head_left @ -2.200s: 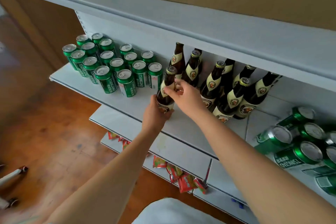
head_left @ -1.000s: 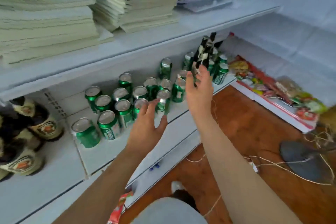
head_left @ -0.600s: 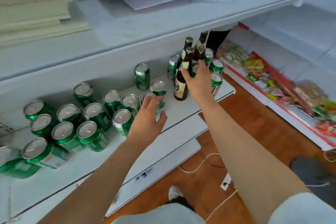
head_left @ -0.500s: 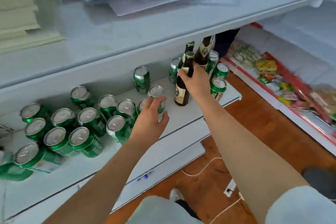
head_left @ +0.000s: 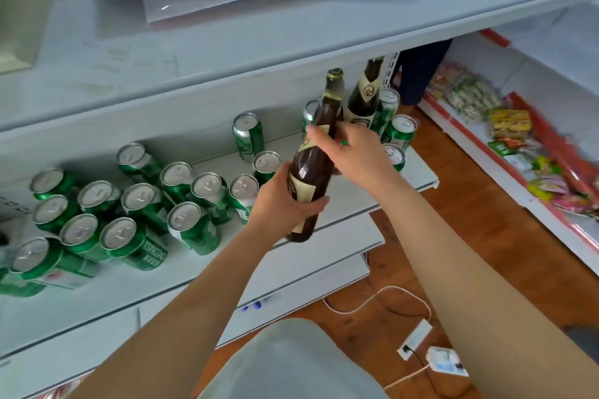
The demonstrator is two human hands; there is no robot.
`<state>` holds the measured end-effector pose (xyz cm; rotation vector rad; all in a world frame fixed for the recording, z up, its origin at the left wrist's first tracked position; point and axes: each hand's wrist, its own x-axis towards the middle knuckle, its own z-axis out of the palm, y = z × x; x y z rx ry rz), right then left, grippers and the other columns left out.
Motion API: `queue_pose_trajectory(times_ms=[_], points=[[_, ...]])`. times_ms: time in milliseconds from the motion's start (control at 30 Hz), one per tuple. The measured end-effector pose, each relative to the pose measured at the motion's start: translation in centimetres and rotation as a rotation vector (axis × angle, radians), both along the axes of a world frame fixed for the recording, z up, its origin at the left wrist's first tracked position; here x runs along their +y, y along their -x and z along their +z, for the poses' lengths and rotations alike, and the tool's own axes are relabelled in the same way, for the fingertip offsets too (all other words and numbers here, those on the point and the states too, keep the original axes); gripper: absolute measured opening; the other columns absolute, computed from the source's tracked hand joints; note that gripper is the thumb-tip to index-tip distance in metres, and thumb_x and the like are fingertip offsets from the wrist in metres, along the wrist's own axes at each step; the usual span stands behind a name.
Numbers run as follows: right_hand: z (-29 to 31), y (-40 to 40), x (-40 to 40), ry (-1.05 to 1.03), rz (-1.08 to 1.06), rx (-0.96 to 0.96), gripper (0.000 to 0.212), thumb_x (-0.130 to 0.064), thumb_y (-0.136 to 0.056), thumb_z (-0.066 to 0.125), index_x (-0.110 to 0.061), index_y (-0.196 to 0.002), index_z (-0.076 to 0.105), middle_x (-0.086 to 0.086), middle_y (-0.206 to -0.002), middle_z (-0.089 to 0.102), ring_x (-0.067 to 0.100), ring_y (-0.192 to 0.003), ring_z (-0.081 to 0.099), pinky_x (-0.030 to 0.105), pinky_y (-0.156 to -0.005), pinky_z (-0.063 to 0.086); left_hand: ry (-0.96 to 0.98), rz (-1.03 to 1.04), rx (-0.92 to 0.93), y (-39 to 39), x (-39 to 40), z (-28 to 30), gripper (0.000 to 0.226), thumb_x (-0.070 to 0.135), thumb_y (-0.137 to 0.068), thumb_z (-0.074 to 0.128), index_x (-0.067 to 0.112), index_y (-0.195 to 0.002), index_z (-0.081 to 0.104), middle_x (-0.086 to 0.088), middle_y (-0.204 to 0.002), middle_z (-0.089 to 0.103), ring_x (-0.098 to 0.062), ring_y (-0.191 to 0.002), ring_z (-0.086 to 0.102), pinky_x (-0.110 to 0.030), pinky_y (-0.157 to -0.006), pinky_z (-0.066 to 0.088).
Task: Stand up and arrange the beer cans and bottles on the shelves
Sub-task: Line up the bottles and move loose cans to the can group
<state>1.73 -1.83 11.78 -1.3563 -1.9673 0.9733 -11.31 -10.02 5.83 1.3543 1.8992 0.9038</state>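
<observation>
Both hands are on one brown bottle [head_left: 312, 168]: my left hand [head_left: 280, 204] curls around its labelled lower body and my right hand [head_left: 351, 147] wraps its shoulder just below the neck. I hold it tilted in front of the white shelf [head_left: 350, 201]. On that shelf stand many green cans [head_left: 129, 233] with silver tops, and a second bottle [head_left: 364, 95] stands upright at the back among more cans. My bottle is dark glass with a cream label.

Left hand [head_left: 283, 204] and right hand [head_left: 351, 151], fingers curled, arms outstretched.
</observation>
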Motion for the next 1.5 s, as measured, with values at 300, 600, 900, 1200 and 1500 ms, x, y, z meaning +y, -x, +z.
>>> queue_pose_trajectory(times_ms=[300, 600, 900, 1200, 1500], points=[[-3.2, 2.4, 9.1, -0.156, -0.265, 0.023, 0.061, -0.047, -0.085, 0.068, -0.002, -0.121, 0.049, -0.001, -0.102, 0.053, 0.013, -0.094, 0.053, 0.023, -0.077, 0.039, 0.068, 0.202, -0.241, 2.3, -3.1, -0.1, 0.049, 0.042, -0.071, 0.083, 0.029, -0.111, 0.059, 0.018, -0.092, 0.069, 0.004, -0.082, 0.064, -0.011, -0.064, 0.045], [-4.3, 4.2, 10.2, -0.315, -0.186, -0.158, 0.041, -0.051, -0.090, 0.056, -0.010, -0.085, 0.058, 0.004, -0.076, 0.064, 0.024, -0.073, 0.065, 0.028, -0.061, 0.045, 0.057, 0.226, -0.258, 4.3, -5.5, 0.4, 0.047, 0.041, -0.068, 0.085, 0.032, -0.109, 0.062, 0.016, -0.092, 0.072, -0.001, -0.085, 0.067, -0.023, -0.077, 0.054], [0.0, 4.2, -0.7, -0.450, -0.210, -0.252, 0.041, -0.044, -0.086, 0.058, -0.010, -0.063, 0.056, 0.000, -0.056, 0.053, 0.022, -0.055, 0.053, 0.026, -0.053, 0.037, 0.032, 0.188, -0.351, 8.1, -11.1, 1.4, 0.042, 0.038, -0.069, 0.085, 0.033, -0.105, 0.063, 0.015, -0.091, 0.072, -0.003, -0.086, 0.068, -0.022, -0.076, 0.054], [2.8, 14.3, -19.0, -0.353, -0.164, -0.110, 0.044, -0.040, -0.086, 0.063, -0.012, -0.055, 0.048, -0.002, -0.049, 0.047, 0.019, -0.051, 0.051, 0.026, -0.047, 0.027, -0.014, 0.216, -0.329, 18.3, -26.4, 2.0, 0.046, 0.041, -0.068, 0.085, 0.040, -0.105, 0.059, 0.020, -0.094, 0.070, 0.000, -0.088, 0.067, -0.019, -0.074, 0.052], [1.1, 32.7, -34.3, -0.338, 0.057, 0.135, 0.044, -0.041, -0.088, 0.063, -0.008, -0.060, 0.058, 0.000, -0.051, 0.054, 0.020, -0.050, 0.054, 0.025, -0.049, 0.034, -0.082, 0.593, -0.271, 32.5, -44.0, 0.6, 0.051, 0.038, -0.067, 0.087, 0.033, -0.111, 0.061, 0.016, -0.094, 0.072, -0.001, -0.086, 0.068, -0.028, -0.080, 0.057]])
